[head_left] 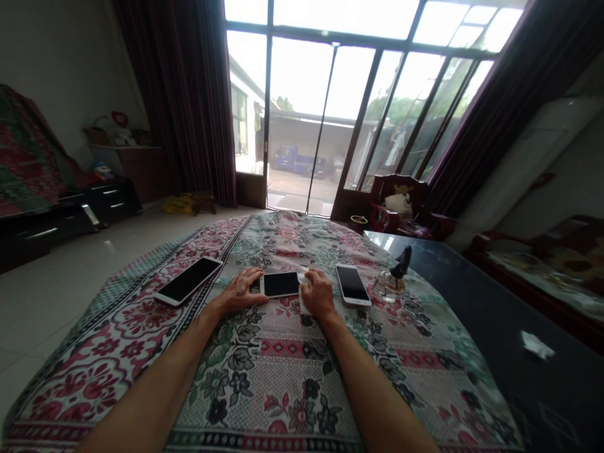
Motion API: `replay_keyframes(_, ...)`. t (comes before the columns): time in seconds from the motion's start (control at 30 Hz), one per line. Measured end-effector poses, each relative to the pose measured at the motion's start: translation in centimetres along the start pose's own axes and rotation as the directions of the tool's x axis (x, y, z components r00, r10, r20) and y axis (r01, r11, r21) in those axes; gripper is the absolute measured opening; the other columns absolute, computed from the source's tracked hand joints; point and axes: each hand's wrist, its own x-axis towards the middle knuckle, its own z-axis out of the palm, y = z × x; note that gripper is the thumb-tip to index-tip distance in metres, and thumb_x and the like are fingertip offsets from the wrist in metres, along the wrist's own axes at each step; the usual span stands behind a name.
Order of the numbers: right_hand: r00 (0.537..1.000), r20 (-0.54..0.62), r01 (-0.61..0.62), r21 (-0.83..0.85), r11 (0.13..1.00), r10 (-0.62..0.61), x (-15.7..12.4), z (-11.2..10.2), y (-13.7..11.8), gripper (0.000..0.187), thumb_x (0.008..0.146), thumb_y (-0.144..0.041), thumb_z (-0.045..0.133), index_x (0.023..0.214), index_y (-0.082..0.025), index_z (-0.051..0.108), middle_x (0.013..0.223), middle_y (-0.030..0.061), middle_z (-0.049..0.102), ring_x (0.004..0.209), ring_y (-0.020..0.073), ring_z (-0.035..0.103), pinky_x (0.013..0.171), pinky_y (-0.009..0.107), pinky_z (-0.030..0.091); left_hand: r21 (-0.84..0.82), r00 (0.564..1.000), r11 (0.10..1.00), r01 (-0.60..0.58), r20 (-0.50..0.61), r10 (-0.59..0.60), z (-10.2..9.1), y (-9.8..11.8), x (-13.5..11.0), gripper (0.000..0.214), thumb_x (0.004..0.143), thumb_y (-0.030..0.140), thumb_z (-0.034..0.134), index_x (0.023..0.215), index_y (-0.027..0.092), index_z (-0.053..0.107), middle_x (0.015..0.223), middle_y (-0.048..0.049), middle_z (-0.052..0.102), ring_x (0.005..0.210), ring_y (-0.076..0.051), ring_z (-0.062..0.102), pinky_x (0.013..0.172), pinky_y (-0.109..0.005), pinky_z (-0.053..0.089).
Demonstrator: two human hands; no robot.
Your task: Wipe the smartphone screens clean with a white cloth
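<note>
A white smartphone [282, 285] with a dark screen lies sideways on the patterned tablecloth [283, 384]. My left hand [241, 290] grips its left end, with the fingers at the far edge and the thumb at the near edge. At its right end, my right hand [319, 293] is closed on a white tissue [303, 304], pressed against the phone; the fingertips are partly hidden. Another white phone [189, 280] lies slanted to the left of my left hand. To the right of my right hand rests a third phone [353, 284], also screen up.
A clear bottle with a black spray top [402, 262] stands right of the third phone. Past the cloth's right side is a dark tabletop [500, 333] with a crumpled white tissue [536, 345]. A wooden chair [396, 204] and glass doors [302, 126] are beyond.
</note>
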Motion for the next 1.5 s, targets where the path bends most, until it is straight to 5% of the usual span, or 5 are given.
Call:
replay_keyframes(0.43, 0.98, 0.144, 0.146, -0.062, 0.987, -0.136, -0.3, -0.4, -1.9, 0.028, 0.085, -0.006, 0.052, 0.093, -0.021, 0.073, 0.112, 0.0076, 0.072, 0.109, 0.0222, 0.062, 0.104, 0.037, 0.043, 0.133, 0.997, 0.991, 0.013, 0.069, -0.022, -1.2, 2.1, -0.6, 0.078, 0.076, 0.056, 0.069, 0.142, 0.02, 0.049, 0.155, -0.0133, 0.043, 0.148, -0.035, 0.026, 0.118, -0.049, 0.024)
replay_keyframes(0.8, 0.834, 0.442, 0.331, 0.075, 0.94, -0.329, -1.8, 0.7, -8.1, 0.032, 0.095, -0.015, 0.049, 0.121, -0.024, 0.065, 0.138, 0.0051, 0.06, 0.133, 0.0222, 0.047, 0.108, 0.041, 0.034, 0.068, 0.999, 0.997, -0.026, 0.024, 0.025, -0.6, 1.0, -0.8, 0.073, 0.072, 0.054, 0.07, 0.137, 0.023, 0.054, 0.151, -0.0098, 0.049, 0.146, -0.034, 0.032, 0.119, -0.044, 0.027)
replay_keyframes(1.1, 0.97, 0.234, 0.085, -0.104, 0.991, -0.059, -0.6, -0.8, -3.5, 0.029, 0.083, -0.007, 0.054, 0.1, -0.02, 0.074, 0.126, 0.0089, 0.068, 0.12, 0.0224, 0.06, 0.105, 0.035, 0.041, 0.043, 0.996, 0.999, -0.004, 0.091, 0.0, -1.4, 1.3, -0.5, 0.079, 0.071, 0.056, 0.07, 0.139, 0.02, 0.052, 0.153, -0.0133, 0.045, 0.147, -0.036, 0.028, 0.119, -0.049, 0.025)
replay_keyframes(1.37, 0.995, 0.097, 0.026, -0.21, 0.977, -0.006, -0.9, -0.8, -2.4, 0.028, 0.085, -0.01, 0.052, 0.106, -0.019, 0.069, 0.131, 0.0132, 0.062, 0.126, 0.0257, 0.053, 0.108, 0.041, 0.039, 0.019, 0.998, 0.999, -0.026, 0.059, 0.025, -1.1, 0.7, -0.6, 0.081, 0.07, 0.058, 0.069, 0.138, 0.018, 0.053, 0.154, -0.013, 0.043, 0.147, -0.034, 0.029, 0.12, -0.043, 0.025)
replay_keyframes(1.5, 0.977, 0.199, 0.107, -0.179, 0.978, -0.07, -1.3, -0.6, -3.5, 0.031, 0.087, -0.009, 0.05, 0.109, -0.02, 0.068, 0.128, 0.0113, 0.064, 0.123, 0.0236, 0.054, 0.11, 0.038, 0.038, 0.009, 0.997, 0.999, -0.048, 0.056, 0.047, -1.3, 0.7, -0.6, 0.077, 0.07, 0.057, 0.068, 0.136, 0.019, 0.056, 0.153, -0.0122, 0.045, 0.146, -0.032, 0.033, 0.119, -0.042, 0.027)
